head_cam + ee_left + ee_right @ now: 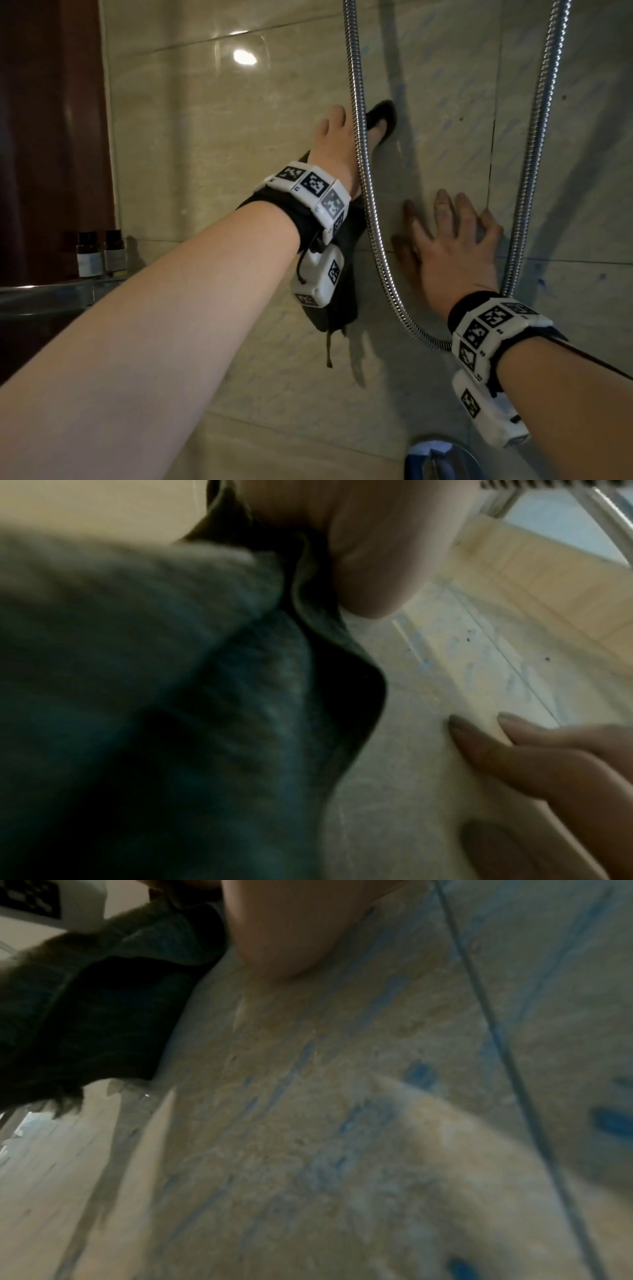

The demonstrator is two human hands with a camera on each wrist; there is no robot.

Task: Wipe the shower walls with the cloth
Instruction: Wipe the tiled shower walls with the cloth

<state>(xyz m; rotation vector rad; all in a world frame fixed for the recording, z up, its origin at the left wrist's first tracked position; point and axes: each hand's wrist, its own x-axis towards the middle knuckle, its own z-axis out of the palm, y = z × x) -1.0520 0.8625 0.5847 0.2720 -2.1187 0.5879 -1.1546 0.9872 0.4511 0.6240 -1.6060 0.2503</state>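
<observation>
Left hand (pixel 337 144) pressed dark cloth (pixel 342 274) flat against tiled wall (pixel 191 144); right hand (pixel 455 246) spread, bracing beside hose (pixel 368 205). Cloth looked soft, limp; best palmed mid-fold.

The metal shower hose (pixel 368 219) hangs in a long loop down the tiled wall (pixel 212 144), its left run crossing over the left hand (pixel 337 144) and the dark cloth (pixel 342 274) pressed there, its right run (pixel 534 171) dropping just beyond the right hand (pixel 455 246), which lies flat on the tile inside the loop. Left of the hose the beige tile is bare up to the dark door frame (pixel 51 137), with two small bottles (pixel 101 253) on a glass shelf (pixel 51 291) low at that side. Below the loop's bottom bend a chrome tap fitting (pixel 442 459) juts from the wall.
</observation>
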